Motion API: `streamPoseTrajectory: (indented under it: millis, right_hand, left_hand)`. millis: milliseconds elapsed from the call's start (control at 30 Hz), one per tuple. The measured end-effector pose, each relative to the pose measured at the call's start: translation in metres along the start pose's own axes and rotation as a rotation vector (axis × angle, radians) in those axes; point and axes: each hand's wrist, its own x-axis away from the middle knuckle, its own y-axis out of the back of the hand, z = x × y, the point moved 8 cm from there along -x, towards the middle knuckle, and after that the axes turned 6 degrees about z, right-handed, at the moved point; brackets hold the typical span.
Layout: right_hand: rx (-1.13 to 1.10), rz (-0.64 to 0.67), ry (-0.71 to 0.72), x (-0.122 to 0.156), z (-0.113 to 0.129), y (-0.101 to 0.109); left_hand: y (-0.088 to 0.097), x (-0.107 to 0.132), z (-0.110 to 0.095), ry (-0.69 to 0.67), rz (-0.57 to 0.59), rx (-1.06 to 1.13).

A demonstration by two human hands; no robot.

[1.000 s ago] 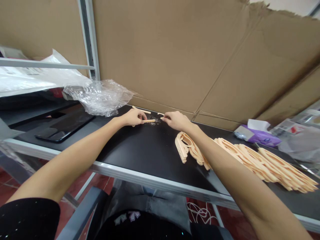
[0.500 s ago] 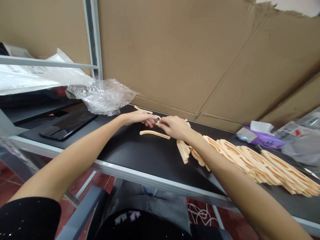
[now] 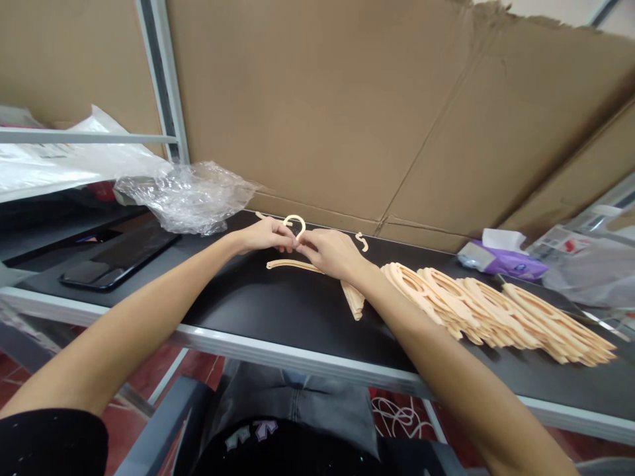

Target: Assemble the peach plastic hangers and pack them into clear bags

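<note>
My left hand (image 3: pixel 265 236) and my right hand (image 3: pixel 327 252) meet at the far middle of the black table (image 3: pixel 278 311). Both pinch a small peach-coloured hook piece (image 3: pixel 296 223) that stands up between their fingertips. A curved peach strip (image 3: pixel 290 265) lies flat on the table just below the hands. A second small hook (image 3: pixel 362 241) lies to the right of my right hand. A long row of peach hangers (image 3: pixel 491 304) is fanned out along the table to the right, partly hidden by my right forearm.
Crumpled clear plastic (image 3: pixel 191 195) sits at the back left, beside a dark tablet (image 3: pixel 116 254). A purple tissue pack (image 3: pixel 501 259) lies at the back right. Cardboard sheets (image 3: pixel 397 112) wall the rear. The table's metal front edge (image 3: pixel 297 360) runs above my lap.
The hands have come together and lifted a hook piece upright between them. The curved strip, held a second ago, now lies on the table.
</note>
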Motion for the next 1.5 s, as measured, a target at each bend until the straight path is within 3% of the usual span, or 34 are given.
streamPoseTrajectory:
  millis: [167, 367, 600, 800, 933, 1033, 1133, 1267, 1367, 1500]
  right_hand:
    - [-0.009, 0.061, -0.068, 0.002, -0.003, -0.006]
    - [-0.116, 0.168, 0.193, -0.001, 0.021, -0.027]
    - [-0.035, 0.137, 0.053, 0.004, 0.004, -0.023]
    - [-0.124, 0.125, 0.074, 0.001, 0.008, -0.028]
    - [-0.101, 0.109, 0.089, -0.002, 0.013, -0.027]
    - [-0.12, 0.077, 0.089, -0.002, 0.013, -0.023]
    - [-0.14, 0.037, 0.082, -0.001, 0.012, -0.016]
    - [-0.137, -0.04, -0.003, 0.001, 0.006, -0.002]
    - [-0.144, -0.012, -0.121, 0.003, -0.003, 0.002]
    - [-0.151, 0.054, -0.154, 0.006, -0.006, 0.002]
  left_hand:
    - [0.014, -0.002, 0.006, -0.024, -0.104, -0.082]
    - [0.025, 0.0, 0.013, -0.001, -0.127, -0.174]
    - [0.031, 0.017, 0.016, 0.021, -0.043, -0.269]
    - [0.025, 0.041, 0.005, -0.095, -0.1, -0.287]
    - [0.008, 0.038, 0.002, -0.101, -0.042, -0.267]
    - [0.006, 0.036, 0.005, -0.072, -0.051, -0.239]
    - [0.009, 0.036, 0.006, -0.07, -0.082, -0.243]
    - [0.016, 0.038, -0.005, -0.164, -0.195, -0.3]
    - [0.021, 0.042, -0.015, -0.223, -0.308, -0.33]
    - [0.019, 0.046, -0.02, -0.255, -0.385, -0.384]
